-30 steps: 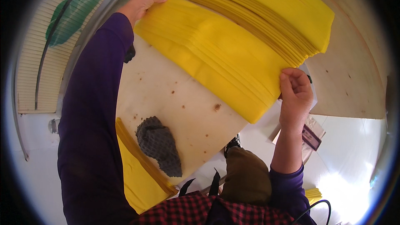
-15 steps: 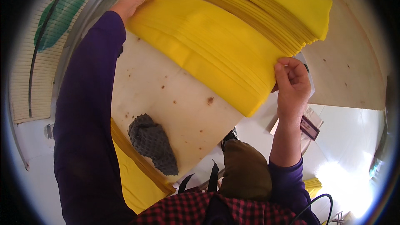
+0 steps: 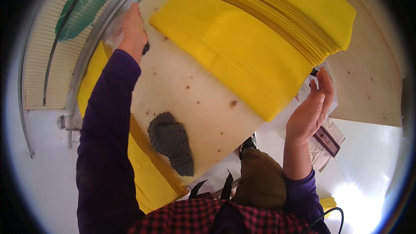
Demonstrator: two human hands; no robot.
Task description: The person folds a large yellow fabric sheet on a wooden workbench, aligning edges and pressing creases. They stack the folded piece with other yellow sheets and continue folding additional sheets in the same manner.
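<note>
A folded yellow cloth (image 3: 234,52) lies across the pale table, its creases running lengthwise. My left hand (image 3: 133,28) is off the cloth's left end, fingers stretched out and slightly blurred, holding nothing I can see. Beside its wrist shows a small dark thing I cannot make out. Past the cloth's right end, my right hand (image 3: 310,110) is raised over the table edge, its fingers extended and apart from the fabric. Just beyond the cloth rises a thick stack of folded yellow cloths (image 3: 299,8).
A crumpled dark grey textured cloth (image 3: 172,143) rests on the spotted pale tabletop (image 3: 208,117). More yellow fabric (image 3: 149,180) hangs along the table's left side. At the far left stands a ribbed panel with a green leaf pattern (image 3: 84,10). Another pale board (image 3: 364,78) is at right.
Both hands have let go of the folded yellow cloth. The left moved down and away from its corner; the right opened beside the other end. The cloth now lies flatter.
</note>
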